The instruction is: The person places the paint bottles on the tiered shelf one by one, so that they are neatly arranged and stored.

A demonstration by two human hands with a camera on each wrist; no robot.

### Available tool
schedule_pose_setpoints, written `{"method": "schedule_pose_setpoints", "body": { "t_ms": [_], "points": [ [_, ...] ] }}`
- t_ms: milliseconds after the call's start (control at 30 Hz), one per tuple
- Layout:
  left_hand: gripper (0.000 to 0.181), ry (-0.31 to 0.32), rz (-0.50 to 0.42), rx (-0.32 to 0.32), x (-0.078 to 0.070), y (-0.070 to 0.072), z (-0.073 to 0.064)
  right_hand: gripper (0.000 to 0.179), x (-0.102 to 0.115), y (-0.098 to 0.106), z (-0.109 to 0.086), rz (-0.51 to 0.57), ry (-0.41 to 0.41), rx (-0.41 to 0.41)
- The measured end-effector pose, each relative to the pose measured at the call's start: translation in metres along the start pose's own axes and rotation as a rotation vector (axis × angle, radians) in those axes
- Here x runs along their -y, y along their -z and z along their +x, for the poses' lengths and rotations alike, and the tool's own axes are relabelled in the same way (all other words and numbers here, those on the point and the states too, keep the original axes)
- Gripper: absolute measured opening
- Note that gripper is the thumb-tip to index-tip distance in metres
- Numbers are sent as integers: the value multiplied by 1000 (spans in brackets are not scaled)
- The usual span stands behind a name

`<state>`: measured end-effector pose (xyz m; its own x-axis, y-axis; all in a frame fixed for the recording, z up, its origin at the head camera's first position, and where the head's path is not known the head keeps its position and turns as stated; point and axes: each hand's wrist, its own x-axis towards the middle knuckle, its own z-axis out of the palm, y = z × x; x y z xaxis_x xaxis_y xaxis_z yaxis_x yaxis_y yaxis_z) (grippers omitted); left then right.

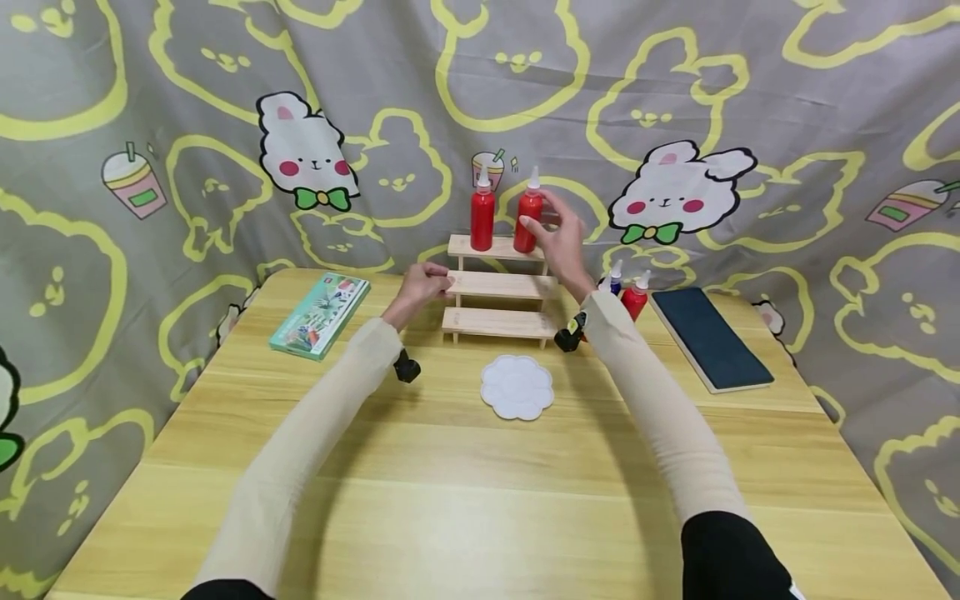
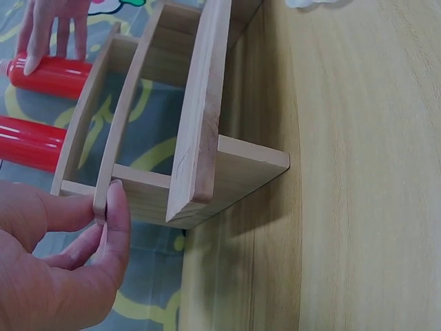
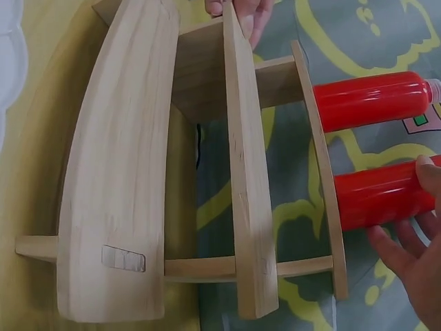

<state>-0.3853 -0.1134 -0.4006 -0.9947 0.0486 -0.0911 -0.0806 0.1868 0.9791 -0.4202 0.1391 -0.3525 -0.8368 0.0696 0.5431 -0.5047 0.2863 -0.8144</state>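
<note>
A three-tier wooden stand (image 1: 498,321) is at the back of the table. Two red squeeze bottles with white nozzle tips are upright on its top tier. My right hand (image 1: 558,237) grips the right-hand bottle (image 1: 527,221), thumb on the front and fingers round the far side; the bottle's base is at the top board. The other bottle (image 1: 482,218) stands to its left, untouched. With thumb and fingers my left hand (image 2: 65,258) pinches the left end of the middle board (image 2: 120,131).
Right of the stand, partly behind my right forearm, are another red bottle (image 1: 636,298) and a blue one (image 1: 617,279). A dark notebook (image 1: 708,337) lies further right. A green picture box (image 1: 321,315) lies at left, a white scalloped mat (image 1: 517,387) in front. Patterned curtain (image 1: 420,75) hangs behind.
</note>
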Motion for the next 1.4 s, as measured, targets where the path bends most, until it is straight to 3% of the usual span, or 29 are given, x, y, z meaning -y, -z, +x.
{"method": "schedule_pose_setpoints", "body": {
  "t_ms": [133,267,367,533,733,967,1200,1400],
  "points": [
    [39,1,1,12,0,-2,-2,48,0,2,-1,-33,-15,23],
    [39,6,-2,24,2,0,-3,72,9,11,-4,-91,-95,55],
    [39,0,-10,15,1,0,-1,83,21,25,-5,-110,-92,48],
    [38,-4,-20,4,-5,0,2,64,42,51,-7,-104,8,44],
    [37,15,-14,0,-3,0,3,41,48,78,-25,-150,56,52],
    [38,18,-24,-1,-1,-1,2,26,40,102,-50,-244,88,86],
    [39,10,-25,-3,-1,0,1,21,29,120,-69,-341,136,117],
    [39,10,-34,0,0,0,1,21,16,130,-86,-353,152,108]
  ]
}}
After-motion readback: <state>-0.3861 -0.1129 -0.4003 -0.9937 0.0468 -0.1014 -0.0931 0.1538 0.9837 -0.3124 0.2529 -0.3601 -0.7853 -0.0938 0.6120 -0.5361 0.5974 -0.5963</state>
